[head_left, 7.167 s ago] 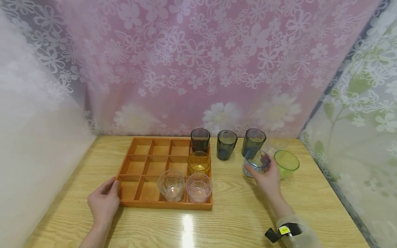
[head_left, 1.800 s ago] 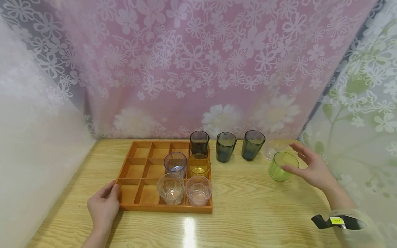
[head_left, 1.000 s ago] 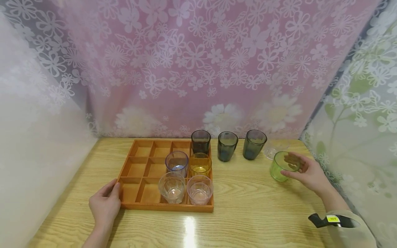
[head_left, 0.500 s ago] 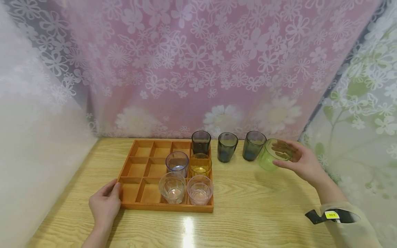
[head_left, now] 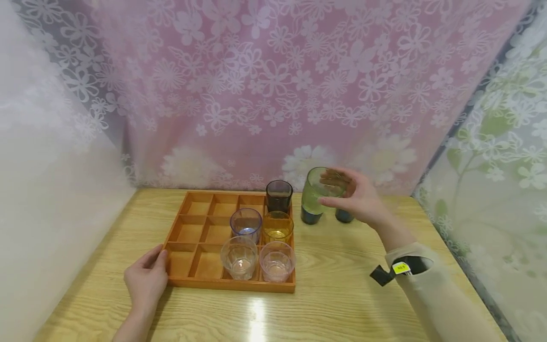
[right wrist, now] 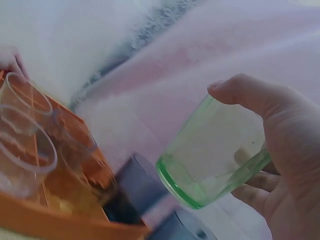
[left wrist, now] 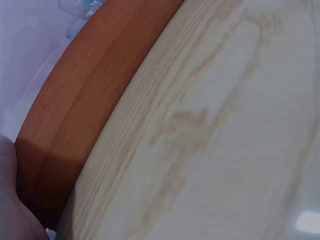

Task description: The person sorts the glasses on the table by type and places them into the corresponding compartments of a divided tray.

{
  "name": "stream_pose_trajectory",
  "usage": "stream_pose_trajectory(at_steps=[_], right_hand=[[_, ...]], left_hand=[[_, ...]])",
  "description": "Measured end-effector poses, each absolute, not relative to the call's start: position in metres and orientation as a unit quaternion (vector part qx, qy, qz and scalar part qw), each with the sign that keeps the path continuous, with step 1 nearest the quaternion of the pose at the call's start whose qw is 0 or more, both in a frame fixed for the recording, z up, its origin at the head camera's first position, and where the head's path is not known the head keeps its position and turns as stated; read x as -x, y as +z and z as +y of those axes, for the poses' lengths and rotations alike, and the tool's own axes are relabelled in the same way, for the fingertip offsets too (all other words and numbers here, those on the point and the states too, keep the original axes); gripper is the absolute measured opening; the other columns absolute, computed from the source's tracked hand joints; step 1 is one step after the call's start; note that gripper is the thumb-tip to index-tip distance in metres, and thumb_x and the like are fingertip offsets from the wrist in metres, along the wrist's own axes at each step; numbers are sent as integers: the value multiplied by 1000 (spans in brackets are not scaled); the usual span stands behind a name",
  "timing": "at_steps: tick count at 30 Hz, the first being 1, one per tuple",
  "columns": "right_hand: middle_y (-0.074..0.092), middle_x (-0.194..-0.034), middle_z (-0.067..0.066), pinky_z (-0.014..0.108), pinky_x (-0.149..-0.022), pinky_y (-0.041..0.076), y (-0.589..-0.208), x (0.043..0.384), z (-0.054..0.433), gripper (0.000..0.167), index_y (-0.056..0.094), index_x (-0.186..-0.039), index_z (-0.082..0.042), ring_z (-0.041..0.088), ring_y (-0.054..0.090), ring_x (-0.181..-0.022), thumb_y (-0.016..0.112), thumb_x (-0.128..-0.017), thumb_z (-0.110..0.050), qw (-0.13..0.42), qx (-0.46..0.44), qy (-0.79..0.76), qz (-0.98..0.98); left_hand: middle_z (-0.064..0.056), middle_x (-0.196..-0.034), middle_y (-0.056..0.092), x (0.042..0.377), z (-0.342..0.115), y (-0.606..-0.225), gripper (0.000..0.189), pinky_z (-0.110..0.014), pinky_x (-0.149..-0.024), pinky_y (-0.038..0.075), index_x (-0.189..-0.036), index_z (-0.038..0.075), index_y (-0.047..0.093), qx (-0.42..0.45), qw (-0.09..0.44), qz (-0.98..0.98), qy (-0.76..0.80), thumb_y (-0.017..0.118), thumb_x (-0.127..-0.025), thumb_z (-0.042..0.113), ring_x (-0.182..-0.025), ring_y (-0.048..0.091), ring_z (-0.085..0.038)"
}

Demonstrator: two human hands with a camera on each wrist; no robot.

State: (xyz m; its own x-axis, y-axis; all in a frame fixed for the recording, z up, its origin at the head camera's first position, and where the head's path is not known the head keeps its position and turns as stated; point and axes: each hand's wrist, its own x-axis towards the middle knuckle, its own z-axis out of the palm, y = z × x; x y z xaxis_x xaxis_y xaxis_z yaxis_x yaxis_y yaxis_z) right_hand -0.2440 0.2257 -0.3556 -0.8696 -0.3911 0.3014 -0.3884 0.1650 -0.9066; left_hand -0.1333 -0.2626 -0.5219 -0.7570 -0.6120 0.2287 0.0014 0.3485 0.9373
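Note:
My right hand [head_left: 359, 197] holds a green glass [head_left: 314, 192] in the air, thumb on one side and fingers on the other. It is right of the wooden compartment tray [head_left: 231, 285], in front of a dark glass [head_left: 310, 217]. In the right wrist view the green glass [right wrist: 215, 150] is tilted. My left hand [head_left: 146, 275] grips the tray's front left corner. Standing in the tray's right part are a dark glass [head_left: 279, 195], an amber glass [head_left: 278, 228], a blue-rimmed glass [head_left: 245, 225], a clear glass [head_left: 239, 261] and a pinkish glass [head_left: 277, 263].
Another dark glass [head_left: 344, 216] stands on the wooden table [head_left: 333, 294], mostly hidden by my right hand. Flowered cloth [head_left: 265, 95] hangs along the table's back edge, with more cloth [head_left: 508, 180] on the right side.
The blue-rimmed glass has gone from the table into the tray. My right hand has then gripped and lifted the green glass and carried it left. My left hand has stayed on the tray.

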Motion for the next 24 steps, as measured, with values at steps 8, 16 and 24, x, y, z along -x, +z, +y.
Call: stream_pose_trajectory(at_steps=[8, 16, 24], right_hand=[[59, -147, 14, 56, -111, 47, -349, 270, 169, 78, 47, -156, -6, 33, 58, -134, 87, -90, -9, 8, 263, -585, 767], [62, -143, 10, 55, -111, 46, -348, 298, 118, 78, 47, -155, -5, 29, 59, -131, 87, -90, -20, 7, 266, -569, 778], [60, -144, 12, 50, -108, 50, -359, 319, 83, 80, 44, -157, -1, 32, 58, -130, 86, -90, -18, 10, 280, -559, 780]], left_hand=[[-22, -113, 75, 134, -264, -523, 21, -8, -72, 54, -118, -5, 78, -193, 285, -765, -544, 74, -99, 6, -86, 65, 12], [-21, -116, 75, 131, -266, -521, 24, -8, -75, 54, -121, -4, 77, -204, 276, -765, -545, 73, -101, 11, -89, 65, 12], [-22, -113, 75, 134, -265, -522, 23, -9, -74, 54, -119, -5, 77, -195, 284, -764, -546, 73, -100, 6, -85, 66, 13]])
